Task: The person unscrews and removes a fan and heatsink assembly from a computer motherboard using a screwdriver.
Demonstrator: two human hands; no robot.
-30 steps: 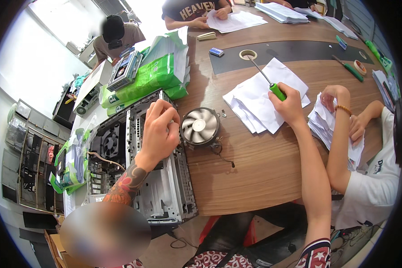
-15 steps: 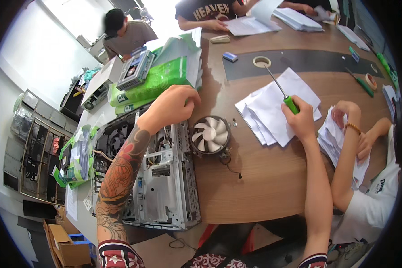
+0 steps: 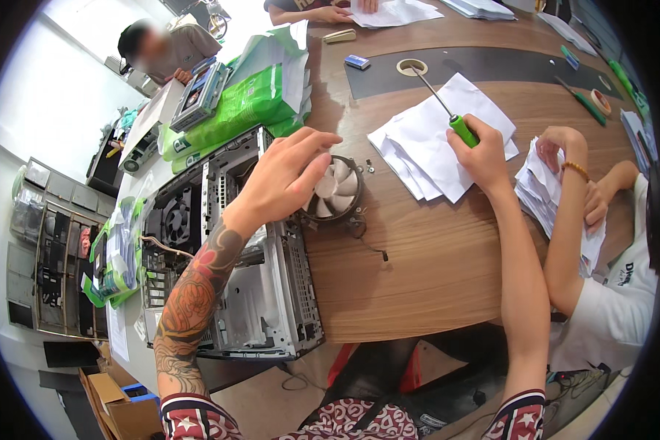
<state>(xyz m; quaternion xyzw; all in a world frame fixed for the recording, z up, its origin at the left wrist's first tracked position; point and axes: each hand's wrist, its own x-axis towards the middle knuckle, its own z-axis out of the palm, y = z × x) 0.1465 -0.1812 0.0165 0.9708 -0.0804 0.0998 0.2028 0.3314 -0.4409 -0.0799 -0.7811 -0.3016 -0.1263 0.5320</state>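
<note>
My left hand [image 3: 286, 176] hangs over the right side of an opened computer case [image 3: 257, 308]. Its fingers are stretched out and the thumb stands apart, with nothing held. Just beyond the fingers, partly hidden by them, a round cooling fan [image 3: 339, 192] with pale blades lies on the wooden table, its short cable trailing toward me. In my right hand [image 3: 484, 154] is a screwdriver [image 3: 460, 130] with a green handle, gripped with its shaft pointing away and to the left. Below it lies a stack of white paper [image 3: 440, 139]. A few small screws [image 3: 369, 167] sit beside the fan.
A roll of tape [image 3: 411, 67] lies on a dark strip across the table. Green plastic bags [image 3: 227, 110] with a metal drive [image 3: 199, 95] on top are behind the case. At right, another person's hands [image 3: 565, 147] hold folded papers. Two more people sit at the far side.
My left hand has gone from curled fingers to stretched ones and come nearer the fan, covering its left edge. The view has shifted. My right hand still grips the screwdriver above the paper.
</note>
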